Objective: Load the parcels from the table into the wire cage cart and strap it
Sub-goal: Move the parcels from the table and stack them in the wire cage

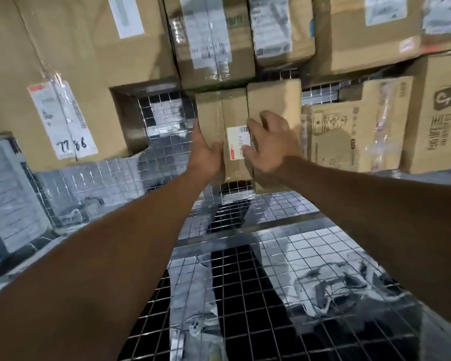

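The small brown cardboard parcel with a white label [233, 113] is inside the wire cage cart [245, 269], at its far mesh wall. The left hand [206, 155] lies flat on the left side of this parcel, fingers straight and thumb on the front, so the grip is open. The right hand [268, 147] presses spread fingers on its front, beside the label, grip also open. Left of the parcel stands a large brown carton marked 7786 [63, 74]; right of it, a printed brown carton [349, 136].
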Action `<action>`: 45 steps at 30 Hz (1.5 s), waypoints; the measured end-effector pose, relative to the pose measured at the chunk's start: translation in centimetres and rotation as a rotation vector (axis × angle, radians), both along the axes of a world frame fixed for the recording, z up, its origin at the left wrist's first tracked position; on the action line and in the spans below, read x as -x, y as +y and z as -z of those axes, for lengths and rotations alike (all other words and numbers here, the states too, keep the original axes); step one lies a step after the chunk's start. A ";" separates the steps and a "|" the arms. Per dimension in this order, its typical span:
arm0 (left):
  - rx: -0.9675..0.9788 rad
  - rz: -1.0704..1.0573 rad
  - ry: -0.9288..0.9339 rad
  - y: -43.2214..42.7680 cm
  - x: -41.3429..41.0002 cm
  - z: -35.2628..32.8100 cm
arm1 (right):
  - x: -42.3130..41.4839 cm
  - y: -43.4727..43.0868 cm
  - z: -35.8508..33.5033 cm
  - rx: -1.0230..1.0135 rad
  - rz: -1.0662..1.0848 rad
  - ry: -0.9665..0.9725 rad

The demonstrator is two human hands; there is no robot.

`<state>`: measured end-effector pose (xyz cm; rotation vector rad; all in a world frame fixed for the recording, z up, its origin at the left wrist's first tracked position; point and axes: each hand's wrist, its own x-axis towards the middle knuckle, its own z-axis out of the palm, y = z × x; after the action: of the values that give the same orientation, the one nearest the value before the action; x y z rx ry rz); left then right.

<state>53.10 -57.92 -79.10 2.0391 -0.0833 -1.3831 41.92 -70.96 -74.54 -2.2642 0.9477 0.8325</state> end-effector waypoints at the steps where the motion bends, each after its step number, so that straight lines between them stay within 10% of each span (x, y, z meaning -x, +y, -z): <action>1: -0.030 0.011 0.017 -0.2 -0.3 0.1 | 0.1 0.0 -0.1 0.000 -0.017 0.020; 9: -0.193 0.090 0.004 0.8 -3.4 -10.9 | -0.7 -3.3 -10.8 -0.081 0.117 0.049; 24: 0.337 0.562 -0.079 4.0 -5.2 -47.7 | 2.5 9.8 -46.6 0.150 0.909 -0.184; 45: 0.806 1.616 0.226 20.5 35.9 -66.7 | 34.7 50.5 -65.0 0.919 2.231 -0.300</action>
<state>17.18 -37.45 -12.35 0.8488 -2.1155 -1.8318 7.19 -20.48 -9.49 -0.3587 2.7259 -1.0268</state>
